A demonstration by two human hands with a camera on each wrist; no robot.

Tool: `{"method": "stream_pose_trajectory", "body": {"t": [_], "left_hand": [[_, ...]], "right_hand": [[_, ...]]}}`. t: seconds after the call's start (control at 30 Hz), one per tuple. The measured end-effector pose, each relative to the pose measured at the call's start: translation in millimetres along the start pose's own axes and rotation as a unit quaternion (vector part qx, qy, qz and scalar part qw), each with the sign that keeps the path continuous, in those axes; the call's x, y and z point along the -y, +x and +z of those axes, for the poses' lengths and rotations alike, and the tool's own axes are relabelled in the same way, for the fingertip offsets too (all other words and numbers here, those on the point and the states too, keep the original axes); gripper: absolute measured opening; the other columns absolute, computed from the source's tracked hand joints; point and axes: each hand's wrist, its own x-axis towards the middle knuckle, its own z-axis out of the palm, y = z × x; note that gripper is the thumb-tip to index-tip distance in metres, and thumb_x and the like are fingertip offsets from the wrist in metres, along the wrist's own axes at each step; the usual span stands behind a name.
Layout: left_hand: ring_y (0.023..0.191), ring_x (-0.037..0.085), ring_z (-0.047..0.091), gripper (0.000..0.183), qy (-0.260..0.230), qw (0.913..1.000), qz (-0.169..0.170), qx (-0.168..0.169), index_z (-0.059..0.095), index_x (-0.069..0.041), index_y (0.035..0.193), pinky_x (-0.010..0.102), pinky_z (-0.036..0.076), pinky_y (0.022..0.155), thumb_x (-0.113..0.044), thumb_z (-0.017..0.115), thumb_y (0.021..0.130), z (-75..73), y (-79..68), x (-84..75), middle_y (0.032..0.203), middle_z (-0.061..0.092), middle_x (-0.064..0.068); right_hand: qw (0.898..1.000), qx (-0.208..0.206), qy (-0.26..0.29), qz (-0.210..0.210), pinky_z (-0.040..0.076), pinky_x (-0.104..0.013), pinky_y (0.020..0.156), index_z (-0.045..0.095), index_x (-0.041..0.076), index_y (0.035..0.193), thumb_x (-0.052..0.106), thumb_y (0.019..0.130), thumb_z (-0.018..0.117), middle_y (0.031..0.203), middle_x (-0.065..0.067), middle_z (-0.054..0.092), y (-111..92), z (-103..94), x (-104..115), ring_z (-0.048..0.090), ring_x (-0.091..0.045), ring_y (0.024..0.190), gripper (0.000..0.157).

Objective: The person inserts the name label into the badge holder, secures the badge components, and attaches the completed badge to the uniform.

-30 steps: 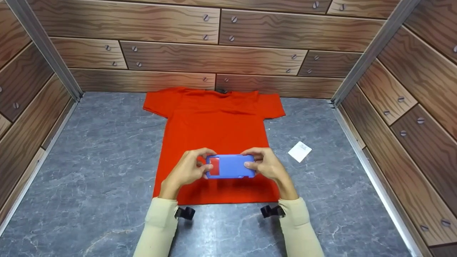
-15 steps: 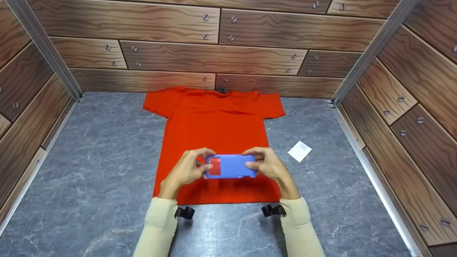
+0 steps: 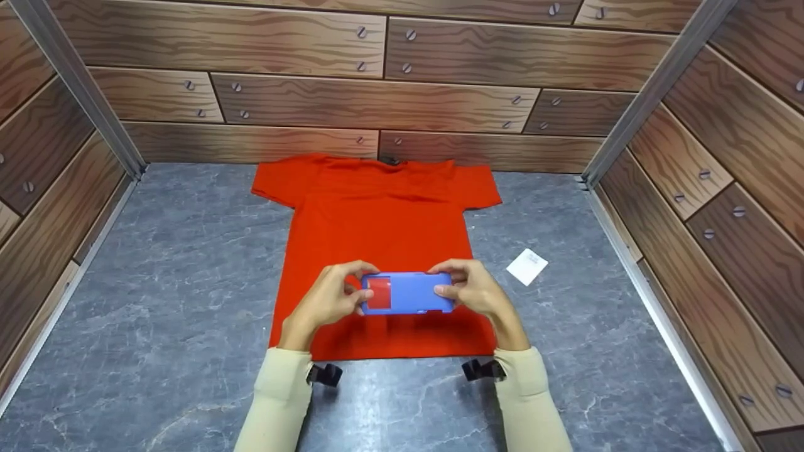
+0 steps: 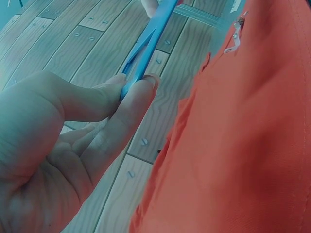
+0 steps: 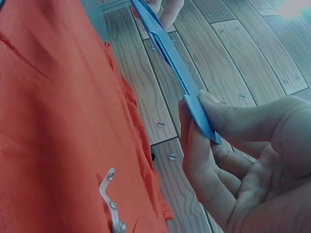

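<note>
A thin, flat blue plastic case (image 3: 411,292) is held level above the red T-shirt (image 3: 377,232). A glossy red panel (image 3: 379,293) shows inside its frame at the left end. My left hand (image 3: 331,294) pinches that end, thumb on the face and fingers behind. At the other end, my right hand (image 3: 472,290) pinches the case, with the thumb pressed on the blue face. Seen edge-on in the left wrist view, the blue case (image 4: 148,46) has layers that stand apart. Layers also part along the case (image 5: 182,73) in the right wrist view.
A small white square card (image 3: 527,267) with faint print lies on the grey marbled tabletop (image 3: 188,301), right of the shirt. Wood-patterned walls (image 3: 301,100) with metal corner strips enclose the back and sides. Black wrist mounts (image 3: 325,375) sit at both cuffs.
My right hand has shifted slightly right, taking the blue part with it. The red panel at the left end shows wider. My left hand stays almost in place.
</note>
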Motion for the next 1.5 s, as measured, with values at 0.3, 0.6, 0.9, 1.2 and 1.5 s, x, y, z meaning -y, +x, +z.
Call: {"method": "stream_pose_trajectory", "body": {"t": [0.3,0.6,0.9,1.2,1.5], "left_hand": [[0.066,0.021,0.072,0.034,0.006,0.9999,0.008,-0.001,0.067,-0.011,0.128,0.055,0.064,0.07,-0.003,0.072,0.095,-0.7,0.6,0.1,0.111,0.059,0.017],[0.065,0.024,0.073,0.034,0.007,0.9999,0.01,-0.004,0.068,-0.011,0.127,0.054,0.064,0.069,-0.003,0.071,0.095,-1.9,-0.2,-0.7,0.11,0.06,0.017],[0.065,0.029,0.073,0.033,0.004,1.0,0.002,-0.008,0.068,-0.011,0.127,0.054,0.064,0.068,-0.002,0.071,0.095,-3.2,-0.4,-1.1,0.108,0.059,0.017],[0.071,0.044,0.073,0.034,0.01,0.9999,-0.003,-0.012,0.067,-0.011,0.128,0.052,0.064,0.069,-0.003,0.071,0.095,-4.5,-1.6,-1.4,0.107,0.059,0.015],[0.071,0.042,0.073,0.034,0.009,0.9999,-0.004,-0.011,0.067,-0.011,0.128,0.053,0.064,0.07,-0.003,0.071,0.095,-5.0,-2.4,-0.9,0.109,0.06,0.016]], "right_hand": [[1.0,0.002,-0.007,-0.005,0.06,-0.028,0.059,0.07,-0.004,0.122,-0.002,0.09,0.075,0.104,-0.028,0.073,0.4,-3.2,1.4,0.068,-0.021,0.074,0.033],[1.0,0.004,-0.011,-0.006,0.059,-0.026,0.059,0.069,-0.007,0.123,-0.002,0.091,0.074,0.108,-0.032,0.072,1.1,-4.4,1.2,0.067,-0.021,0.075,0.033],[1.0,-0.001,-0.013,-0.014,0.059,-0.026,0.059,0.07,-0.006,0.121,-0.003,0.09,0.073,0.108,-0.031,0.072,-0.4,-5.4,-0.1,0.068,-0.021,0.076,0.032],[0.999,-0.009,-0.029,-0.01,0.059,-0.028,0.06,0.071,-0.003,0.121,-0.003,0.091,0.073,0.111,-0.03,0.072,-3.1,-5.3,1.2,0.068,-0.023,0.078,0.031],[1.0,-0.004,-0.025,-0.016,0.059,-0.027,0.059,0.07,-0.004,0.121,-0.003,0.09,0.073,0.11,-0.03,0.071,-2.2,-5.5,0.2,0.067,-0.022,0.077,0.031]]}}
